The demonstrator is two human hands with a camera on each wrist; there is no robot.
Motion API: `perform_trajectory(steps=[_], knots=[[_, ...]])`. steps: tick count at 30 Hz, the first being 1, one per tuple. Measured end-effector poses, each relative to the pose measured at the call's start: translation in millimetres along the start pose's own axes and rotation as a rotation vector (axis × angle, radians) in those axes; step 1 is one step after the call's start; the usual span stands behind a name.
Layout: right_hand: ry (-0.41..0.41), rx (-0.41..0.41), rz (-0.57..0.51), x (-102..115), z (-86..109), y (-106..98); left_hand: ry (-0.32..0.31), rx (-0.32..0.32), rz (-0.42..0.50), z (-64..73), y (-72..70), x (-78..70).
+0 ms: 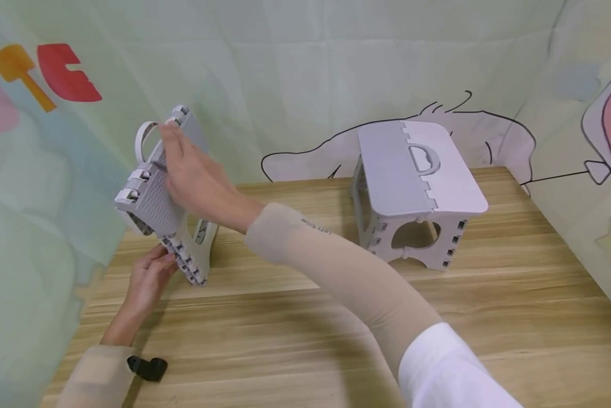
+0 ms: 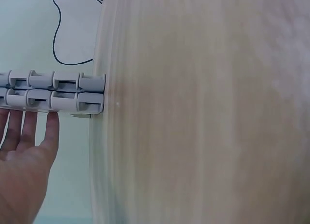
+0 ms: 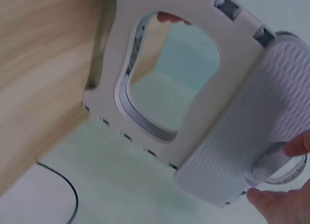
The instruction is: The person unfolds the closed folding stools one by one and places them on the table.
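Note:
A grey-white folding stool (image 1: 157,209) stands tilted at the left of the table, its seat bent at the hinge line and its loop handle (image 1: 144,139) sticking up. My right hand (image 1: 193,175) lies along the seat panel with fairly straight fingers. In the right wrist view its fingertips (image 3: 295,145) touch the seat beside the handle. Low on the stool, my left hand (image 1: 149,277) holds the hinged legs (image 2: 53,93) from the near side. Some left fingertips (image 3: 169,18) show through the leg opening. Part of the left hand is hidden behind the legs.
A second folding stool (image 1: 418,170) stands unfolded at the right, its flat top carrying a handle in the middle. Both rest on a wood-grain table (image 1: 264,328). Printed cloth walls (image 1: 295,85) enclose the table at the back and sides.

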State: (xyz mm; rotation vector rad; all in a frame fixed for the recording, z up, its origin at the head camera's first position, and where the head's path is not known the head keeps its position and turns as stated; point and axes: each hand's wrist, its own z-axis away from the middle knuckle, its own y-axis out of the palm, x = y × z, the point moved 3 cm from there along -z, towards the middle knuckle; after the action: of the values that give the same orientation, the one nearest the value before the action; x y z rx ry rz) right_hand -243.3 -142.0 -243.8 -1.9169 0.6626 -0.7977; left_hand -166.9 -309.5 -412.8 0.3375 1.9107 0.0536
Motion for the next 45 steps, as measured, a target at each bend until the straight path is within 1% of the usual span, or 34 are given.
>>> perform_trajectory(steps=[3, 5, 7, 10, 14, 18, 22, 27, 29, 38, 41, 45], knots=[[0.104, -0.016, -0.200, -5, 7.5, 5, -0.002, -0.006, -0.003, -1.1, 1.2, 0.3], [0.150, -0.022, -0.305, -8, 12.8, 9, -0.003, -0.007, -0.010, -1.8, 1.8, 0.4], [0.176, -0.028, -0.393, -10, 17.5, 14, -0.004, -0.008, -0.012, -2.2, 2.0, 0.7], [0.193, -0.038, -0.465, -12, 23.8, 22, -0.003, -0.008, -0.017, -2.4, 1.9, 1.1], [0.202, -0.020, -0.479, -15, 32.9, 33, -0.001, -0.007, -0.009, -2.7, 2.1, 1.4], [0.224, 0.029, -0.527, -15, 42.3, 46, -0.002, -0.005, -0.001, -3.0, 2.5, 1.6], [0.228, 0.095, -0.589, -15, 49.6, 59, -0.006, -0.005, -0.003, -2.8, 2.6, 1.4], [0.241, 0.198, -0.662, -13, 56.7, 75, -0.011, -0.008, -0.008, -2.4, 2.5, 0.9], [0.231, 0.223, -0.668, -12, 58.5, 82, -0.012, -0.009, -0.002, -2.0, 2.7, 1.0], [0.149, 0.238, -0.693, -5, 64.2, 102, 0.000, -0.003, 0.009, -0.1, 2.4, 0.2], [0.103, 0.228, -0.662, -1, 65.3, 107, 0.001, -0.003, -0.002, 0.2, 1.9, -0.7], [0.055, 0.198, -0.590, 2, 66.2, 112, 0.000, -0.005, -0.014, 0.5, 2.7, -1.4]])
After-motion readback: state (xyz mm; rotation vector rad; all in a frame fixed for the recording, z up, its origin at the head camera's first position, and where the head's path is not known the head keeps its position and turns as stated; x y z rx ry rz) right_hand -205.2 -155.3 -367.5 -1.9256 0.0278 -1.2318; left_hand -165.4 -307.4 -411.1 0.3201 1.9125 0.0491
